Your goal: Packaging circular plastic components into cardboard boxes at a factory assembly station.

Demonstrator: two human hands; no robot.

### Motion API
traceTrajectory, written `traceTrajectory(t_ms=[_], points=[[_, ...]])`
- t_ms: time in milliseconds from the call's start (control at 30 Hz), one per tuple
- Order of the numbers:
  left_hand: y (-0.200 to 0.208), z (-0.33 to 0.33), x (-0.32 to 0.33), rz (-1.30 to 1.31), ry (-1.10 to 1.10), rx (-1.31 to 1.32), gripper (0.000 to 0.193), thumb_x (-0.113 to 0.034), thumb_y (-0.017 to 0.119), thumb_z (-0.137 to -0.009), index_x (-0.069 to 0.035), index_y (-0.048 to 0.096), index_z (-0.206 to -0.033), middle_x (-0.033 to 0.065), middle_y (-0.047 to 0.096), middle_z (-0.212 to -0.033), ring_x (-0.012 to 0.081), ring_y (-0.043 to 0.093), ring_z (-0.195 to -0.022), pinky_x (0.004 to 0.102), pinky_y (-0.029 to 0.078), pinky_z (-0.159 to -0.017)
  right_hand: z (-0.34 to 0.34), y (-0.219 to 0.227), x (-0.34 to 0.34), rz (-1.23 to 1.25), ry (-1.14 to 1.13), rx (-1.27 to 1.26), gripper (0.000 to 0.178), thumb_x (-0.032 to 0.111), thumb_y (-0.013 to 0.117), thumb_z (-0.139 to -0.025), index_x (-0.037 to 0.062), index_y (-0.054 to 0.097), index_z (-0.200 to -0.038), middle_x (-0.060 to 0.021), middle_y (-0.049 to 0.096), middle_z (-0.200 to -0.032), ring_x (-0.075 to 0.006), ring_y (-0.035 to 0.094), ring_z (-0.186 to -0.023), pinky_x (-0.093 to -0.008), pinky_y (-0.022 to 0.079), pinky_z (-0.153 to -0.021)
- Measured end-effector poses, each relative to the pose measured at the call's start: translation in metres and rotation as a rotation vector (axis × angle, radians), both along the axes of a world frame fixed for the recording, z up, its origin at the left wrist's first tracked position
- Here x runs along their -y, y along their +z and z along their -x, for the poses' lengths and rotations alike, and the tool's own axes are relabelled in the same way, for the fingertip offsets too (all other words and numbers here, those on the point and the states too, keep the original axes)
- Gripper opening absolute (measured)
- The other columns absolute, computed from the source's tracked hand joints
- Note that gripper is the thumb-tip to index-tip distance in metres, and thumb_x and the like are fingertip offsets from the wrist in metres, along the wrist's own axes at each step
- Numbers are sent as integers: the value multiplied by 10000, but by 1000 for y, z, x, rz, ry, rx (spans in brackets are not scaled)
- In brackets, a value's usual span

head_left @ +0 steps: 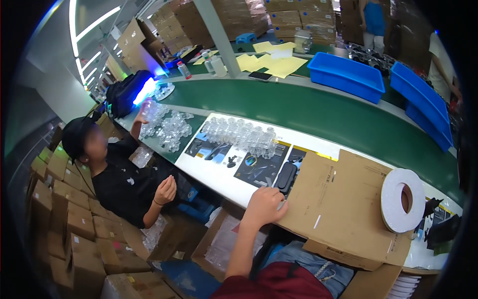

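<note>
My left hand [265,207] rests at the near edge of the white table, its fingers curled down and the thumb against the cardboard sheet [333,199]. Whatever the fingers hold, if anything, is hidden. Just beyond the knuckles lies a black oblong case [286,177], on or beside a dark printed panel [261,167]. Farther off, rows of clear plastic parts [241,134] stand on the table. A white tape roll [402,200] lies flat on the right part of the cardboard. My right hand does not show.
At left a co-worker [124,174] handles clear parts beside a pile of them [172,129]. Blue bins [346,74] stand beyond the green belt [298,107]. An open carton [199,254] is below my forearm; stacked cartons [74,214] fill the lower left.
</note>
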State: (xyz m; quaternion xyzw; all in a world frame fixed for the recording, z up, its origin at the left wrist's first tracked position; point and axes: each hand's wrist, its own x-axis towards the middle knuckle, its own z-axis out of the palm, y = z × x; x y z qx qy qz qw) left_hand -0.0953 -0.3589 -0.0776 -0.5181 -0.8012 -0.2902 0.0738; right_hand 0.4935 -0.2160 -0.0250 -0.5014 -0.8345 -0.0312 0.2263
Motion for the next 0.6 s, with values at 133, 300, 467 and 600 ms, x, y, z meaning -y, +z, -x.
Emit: traceTrajectory(t_ms=[133,300,467,600], points=[[29,-15,-36,-18,-155,-161,148,-182,703,-762,-77,624,-695,66,590,-711,269,609,-705,381,487,-691,21,-22,-6,80,-12,-68,105,-14,607,-774,-1,686,-841,-170,679,-808,-341,653,-750,-404,544,-740],[58,-85,-114,-155,-794,-225,190,-210,699,-737,-91,562,-682,63,560,-707,245,579,-704,380,487,-678,-81,-93,-23,776,-36,-168,293,165,562,-920,22,668,-1153,-193,667,-1086,-359,653,-919,-421,522,-849],[12,-55,-187,-201,-856,-269,197,-205,695,-723,-80,551,-674,78,562,-701,269,593,-691,389,492,-635,-40,-81,3,431,-106,21,256,193,537,-930,97,708,-1094,-155,699,-1009,-286,661,-914,-391,520,-823],[2,-45,-187,-205,-786,-60,165,-193,678,-730,-64,582,-694,98,573,-675,300,608,-652,412,488,-579,-19,-49,13,470,-166,-45,244,168,535,-923,101,717,-1070,-143,708,-986,-310,662,-928,-401,518,-839]])
